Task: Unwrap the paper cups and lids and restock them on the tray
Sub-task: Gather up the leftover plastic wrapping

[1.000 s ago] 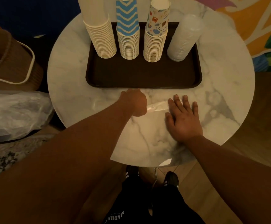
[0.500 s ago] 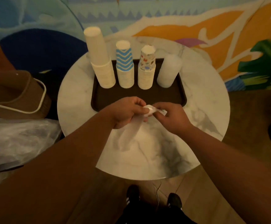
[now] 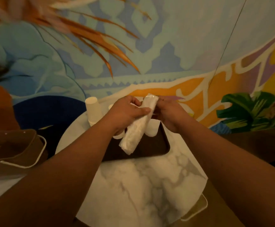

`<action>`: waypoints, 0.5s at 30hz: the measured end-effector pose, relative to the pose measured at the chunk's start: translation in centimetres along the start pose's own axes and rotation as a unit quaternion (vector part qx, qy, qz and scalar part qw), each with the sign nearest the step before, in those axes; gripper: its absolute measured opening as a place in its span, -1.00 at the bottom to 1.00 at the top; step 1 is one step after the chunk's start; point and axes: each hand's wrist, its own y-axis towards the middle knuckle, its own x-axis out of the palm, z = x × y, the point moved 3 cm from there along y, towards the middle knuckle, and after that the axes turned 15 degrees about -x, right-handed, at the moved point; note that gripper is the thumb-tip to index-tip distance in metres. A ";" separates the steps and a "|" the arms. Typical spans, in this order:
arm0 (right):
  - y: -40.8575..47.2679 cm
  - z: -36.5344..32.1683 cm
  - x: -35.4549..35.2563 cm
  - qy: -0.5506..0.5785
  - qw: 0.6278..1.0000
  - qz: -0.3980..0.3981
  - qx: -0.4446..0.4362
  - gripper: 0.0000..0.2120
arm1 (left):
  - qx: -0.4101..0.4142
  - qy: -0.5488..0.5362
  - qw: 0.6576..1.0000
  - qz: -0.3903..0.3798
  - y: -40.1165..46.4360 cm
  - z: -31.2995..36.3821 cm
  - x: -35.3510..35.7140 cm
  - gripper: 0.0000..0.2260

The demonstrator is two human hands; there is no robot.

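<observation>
Both hands are raised above the worktop (image 3: pixel 150 185), a round white marble top with grey veining. Between them is a crumpled roll of clear plastic wrapper (image 3: pixel 137 126), which hangs slanting from upper right to lower left, its lower end free in the air over the tray (image 3: pixel 159 145).

Left hand (image 3: pixel 125 112): fingers curled, thumb laid across the upper part of the wrapper, gripping it from the left side.
Right hand (image 3: pixel 169 112): fingers curled in at the wrapper's top end, pinching it from the right. The exact finger contact is partly hidden behind the wrapper.

The tray is dark brown, rectangular with rounded corners, and sits on the far half of the worktop. Only its near right corner and rim show clearly; the rest is behind the hands and forearms.

On the tray, 1 stack of plain cream paper cups (image 3: pixel 93 108) stands upright at the far left, with its top in clear view. The pale lower edges of other stacks (image 3: pixel 151 130) show beneath the hands; their pattern cannot be told from this view.

A brown paper bag with a white cord handle (image 3: pixel 17 149) stands to the left of the worktop, apart from it. A painted mural wall (image 3: pixel 166 46) fills the background.
</observation>
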 end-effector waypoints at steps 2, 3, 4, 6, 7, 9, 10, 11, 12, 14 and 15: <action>0.4 -1.3 -1.1 0.038 0.999 -0.006 -0.004 -0.75 | 0.013 0.016 0.999 0.027 -0.2 1.4 1.3 -0.62; 0.6 -1.9 -1.8 0.047 0.999 -0.012 -0.010 -0.74 | 0.009 0.021 0.999 0.036 -0.3 1.9 1.9 -0.63; 0.7 -2.4 -2.5 0.052 0.998 -0.020 -0.015 -0.73 | 0.006 0.024 0.999 0.036 -0.4 2.5 2.6 -0.64; 0.9 -3.6 -4.1 0.056 0.997 -0.042 -0.023 -0.71 | 0.003 0.048 0.999 0.025 -0.8 3.6 4.2 -0.70; 1.1 -4.2 -5.0 0.053 0.997 -0.054 -0.030 -0.70 | 0.005 0.066 0.998 0.019 -1.0 4.2 4.9 -0.73; 1.5 -5.1 -6.9 0.054 0.995 -0.081 -0.036 -0.68 | 0.009 0.107 0.994 0.015 -1.1 5.3 6.4 -0.76; 1.6 -5.6 -7.8 0.058 0.993 -0.094 -0.034 -0.68 | 0.010 0.119 0.993 0.017 -1.2 5.8 7.2 -0.77; 1.7 -5.9 -8.6 0.060 0.992 -0.103 -0.032 -0.68 | 0.008 0.119 0.993 0.019 -1.3 6.3 7.9 -0.79; 1.9 -6.2 -9.2 0.064 0.991 -0.111 -0.028 -0.68 | 0.005 0.108 0.994 0.017 -1.5 6.7 8.5 -0.82; 2.2 -6.6 -10.3 0.077 0.989 -0.122 -0.013 -0.71 | 0.001 0.059 0.998 0.013 -1.7 7.3 9.6 -0.86; 2.4 -6.8 -10.9 0.098 0.987 -0.130 0.001 -0.71 | 0.000 0.030 0.999 0.012 -2.0 7.5 10.1 -0.89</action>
